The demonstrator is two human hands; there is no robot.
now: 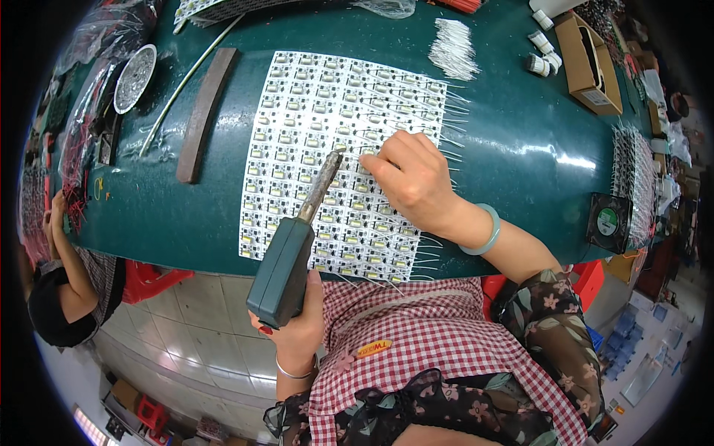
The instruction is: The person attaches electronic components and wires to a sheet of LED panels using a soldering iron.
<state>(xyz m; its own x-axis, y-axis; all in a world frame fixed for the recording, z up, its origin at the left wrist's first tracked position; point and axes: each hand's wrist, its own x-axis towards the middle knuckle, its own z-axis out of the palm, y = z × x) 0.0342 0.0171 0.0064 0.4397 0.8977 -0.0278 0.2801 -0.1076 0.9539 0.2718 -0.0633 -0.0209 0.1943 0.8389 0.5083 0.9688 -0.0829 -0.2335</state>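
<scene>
A large white sheet of small circuit boards (pixel 279 186) lies on the green table, with rows of components across it. Thin white wires stick up over its right part and past its edges. My left hand (pixel 301 323) is wrapped round the dark green handle of a soldering gun (pixel 281 271). The gun's metal tip points away from me, over the middle of the sheet. Close to that tip, my right hand (pixel 413 178) is bent over the sheet with thumb and forefinger pinched. Whatever is between those fingertips is too small to make out.
A dark wooden bar (pixel 207 115), a thin pale rod (pixel 190 78) and a round dish (pixel 135 79) lie to the left. Loose white wires (pixel 452 50) are bundled at the back. Rightward are a cardboard box (pixel 591 67) and small fan (pixel 610 223). Another person (pixel 71 286) works far left.
</scene>
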